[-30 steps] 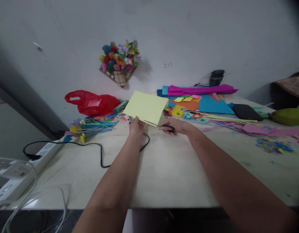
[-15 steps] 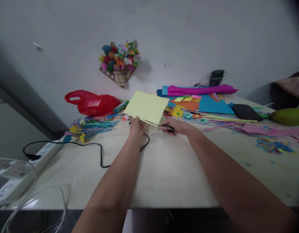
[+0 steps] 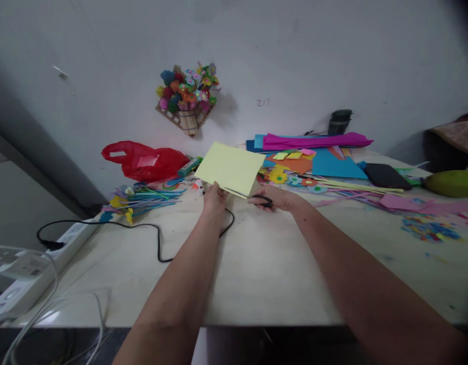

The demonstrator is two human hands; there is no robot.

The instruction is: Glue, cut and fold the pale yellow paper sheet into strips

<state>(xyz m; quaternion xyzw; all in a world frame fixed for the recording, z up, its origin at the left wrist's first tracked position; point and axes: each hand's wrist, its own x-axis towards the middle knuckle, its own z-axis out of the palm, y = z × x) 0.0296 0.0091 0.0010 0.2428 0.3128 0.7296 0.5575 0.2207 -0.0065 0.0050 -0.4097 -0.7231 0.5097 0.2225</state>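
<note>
My left hand [image 3: 214,197] pinches the near edge of a pale yellow sheet of paper [image 3: 229,168], holding it tilted up over the table. My right hand [image 3: 274,198] is closed on black-handled scissors [image 3: 256,197], whose blades reach into the sheet's lower edge. Both arms stretch out over the light wooden table [image 3: 256,263].
A black cable [image 3: 157,238] loops left of my left arm toward a white power strip [image 3: 36,268]. A red plastic bag [image 3: 146,161], paper flower stems [image 3: 142,197], stacked coloured sheets [image 3: 313,147] and scraps [image 3: 427,228] lie along the back. A paper flower basket [image 3: 187,96] hangs on the wall.
</note>
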